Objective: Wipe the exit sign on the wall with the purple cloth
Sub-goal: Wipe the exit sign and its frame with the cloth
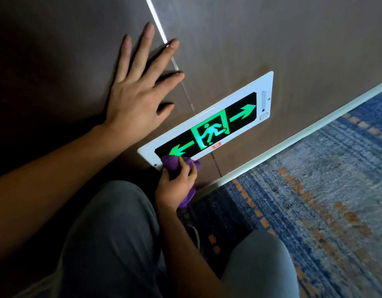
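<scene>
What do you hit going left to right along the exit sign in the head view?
Purple cloth gripped by the right hand at the sign's left end → left arrow → running-man symbol → right arrow → small white buttons.

A corridor in a hotel or similar commercial building — the fittings say as much. A lit green emergency exit sign (209, 125), white-framed, with a running figure and arrows pointing both ways, is set low in a dark brown panelled wall (271, 39) just above a pale skirting board (293, 143). A thin metal trim strip (164, 35) divides the wall panels. The floor is laid with patterned carpet (314, 201) in blue, grey and orange — the hard-wearing kind found in public hallways rather than homes.
</scene>
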The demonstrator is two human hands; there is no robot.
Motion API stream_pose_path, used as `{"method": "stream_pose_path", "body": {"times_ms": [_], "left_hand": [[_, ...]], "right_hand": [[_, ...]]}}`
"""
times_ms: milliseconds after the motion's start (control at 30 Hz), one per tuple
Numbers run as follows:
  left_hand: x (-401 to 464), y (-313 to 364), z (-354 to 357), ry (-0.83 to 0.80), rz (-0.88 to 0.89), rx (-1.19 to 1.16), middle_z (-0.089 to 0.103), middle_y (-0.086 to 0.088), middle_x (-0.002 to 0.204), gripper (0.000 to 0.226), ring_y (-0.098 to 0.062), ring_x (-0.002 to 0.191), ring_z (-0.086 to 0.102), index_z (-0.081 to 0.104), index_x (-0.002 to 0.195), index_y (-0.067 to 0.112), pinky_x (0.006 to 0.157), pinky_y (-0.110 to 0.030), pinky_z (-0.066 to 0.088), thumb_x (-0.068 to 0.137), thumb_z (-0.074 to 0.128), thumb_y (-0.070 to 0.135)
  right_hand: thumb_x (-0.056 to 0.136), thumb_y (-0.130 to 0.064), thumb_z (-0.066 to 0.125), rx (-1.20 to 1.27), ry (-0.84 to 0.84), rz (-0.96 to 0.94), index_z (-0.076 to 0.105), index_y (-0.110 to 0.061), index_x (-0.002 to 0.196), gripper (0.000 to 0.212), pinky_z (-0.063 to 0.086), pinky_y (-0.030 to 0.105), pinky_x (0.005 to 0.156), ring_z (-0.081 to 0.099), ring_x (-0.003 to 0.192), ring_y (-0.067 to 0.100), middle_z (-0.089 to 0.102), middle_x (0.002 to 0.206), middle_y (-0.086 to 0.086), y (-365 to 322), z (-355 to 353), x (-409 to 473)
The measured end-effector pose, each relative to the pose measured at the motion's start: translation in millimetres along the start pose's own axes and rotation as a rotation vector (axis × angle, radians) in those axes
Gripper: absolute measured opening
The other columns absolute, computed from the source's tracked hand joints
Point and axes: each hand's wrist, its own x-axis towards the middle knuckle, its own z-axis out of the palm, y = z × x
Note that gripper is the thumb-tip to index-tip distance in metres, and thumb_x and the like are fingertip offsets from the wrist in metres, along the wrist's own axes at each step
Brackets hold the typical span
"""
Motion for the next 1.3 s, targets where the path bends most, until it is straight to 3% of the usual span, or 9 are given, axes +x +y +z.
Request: {"method": "stream_pose_path", "body": {"times_ms": [200,367,533,667,733,900,967,1100,1300], "left_hand": [[0,-2,0,-0.001,0.020,-0.007,0.021,-0.006,0.176,0.057,-0.048,0.160,0.017,0.057,0.142,0.027,0.131,-0.059,0.001,0.088,0.071,0.039],[1,0,0,0.000,-0.002,0.008,0.023,-0.005,0.175,0.054,-0.048,0.159,0.020,0.059,0.140,0.030,0.131,-0.058,0.004,0.088,0.069,0.039],[0,0,1,-0.004,0.009,0.011,0.025,-0.005,0.175,0.051,-0.048,0.159,0.021,0.060,0.140,0.031,0.131,-0.058,0.004,0.091,0.067,0.039],[0,0,4,-0.010,-0.002,0.017,0.022,-0.002,0.176,0.050,-0.047,0.159,0.020,0.059,0.141,0.032,0.131,-0.058,0.004,0.092,0.066,0.041],[0,1,4,-0.002,-0.006,0.016,0.022,-0.002,0.176,0.050,-0.047,0.159,0.020,0.059,0.141,0.032,0.131,-0.058,0.004,0.092,0.066,0.040],[3,3,2,0.024,-0.010,-0.011,0.028,-0.004,0.174,0.049,-0.048,0.158,0.023,0.062,0.136,0.030,0.131,-0.058,0.004,0.088,0.070,0.038],[4,4,0,0.032,-0.023,-0.033,0.031,-0.004,0.173,0.048,-0.048,0.158,0.023,0.064,0.133,0.030,0.131,-0.059,0.006,0.086,0.072,0.037],[5,8,2,0.067,-0.066,-0.080,0.037,-0.003,0.170,0.041,-0.046,0.158,0.025,0.070,0.128,0.029,0.131,-0.058,0.007,0.088,0.074,0.034],[7,14,10,0.109,-0.109,-0.102,0.037,-0.001,0.170,0.037,-0.047,0.158,0.025,0.071,0.127,0.031,0.131,-0.060,0.004,0.090,0.071,0.033]], "right_hand": [[0.078,-0.018,0.083,0.017,0.006,-0.087,0.062,-0.020,0.132,0.058,0.044,0.032,0.108,0.053,0.129,0.020,0.051,0.138,0.005,-8,-17,4],[0.076,-0.021,0.083,0.018,0.014,-0.366,0.068,-0.015,0.119,0.046,0.029,0.018,0.114,0.047,0.129,0.017,0.052,0.137,0.007,-33,-8,13],[0.070,-0.007,0.083,-0.110,-0.034,-0.448,0.072,-0.011,0.111,0.042,0.038,0.036,0.110,0.051,0.124,0.032,0.055,0.132,0.015,-7,-6,11],[0.071,-0.008,0.081,-0.269,-0.056,-0.587,0.074,-0.010,0.109,0.039,0.041,0.032,0.100,0.053,0.115,0.033,0.059,0.126,0.015,14,-16,27],[0.072,-0.012,0.079,-0.344,-0.085,-0.611,0.073,-0.012,0.110,0.038,0.047,0.038,0.094,0.051,0.116,0.031,0.058,0.127,0.012,20,-21,32],[0.072,-0.015,0.082,-0.385,-0.108,-0.450,0.072,-0.013,0.111,0.040,0.044,0.034,0.091,0.052,0.122,0.034,0.056,0.133,0.013,36,-35,42],[0.076,-0.015,0.083,-0.267,-0.036,-0.308,0.071,-0.010,0.113,0.039,0.048,0.035,0.099,0.054,0.119,0.027,0.056,0.129,0.014,31,-46,54],[0.088,-0.026,0.075,-0.018,0.192,-0.189,0.062,-0.003,0.118,0.040,0.047,0.040,0.095,0.053,0.100,0.023,0.057,0.116,0.016,-18,-89,112],[0.087,-0.034,0.065,0.032,0.324,-0.302,0.063,-0.010,0.131,0.050,0.041,0.032,0.107,0.055,0.129,0.024,0.055,0.143,0.012,-96,-137,209]]}}
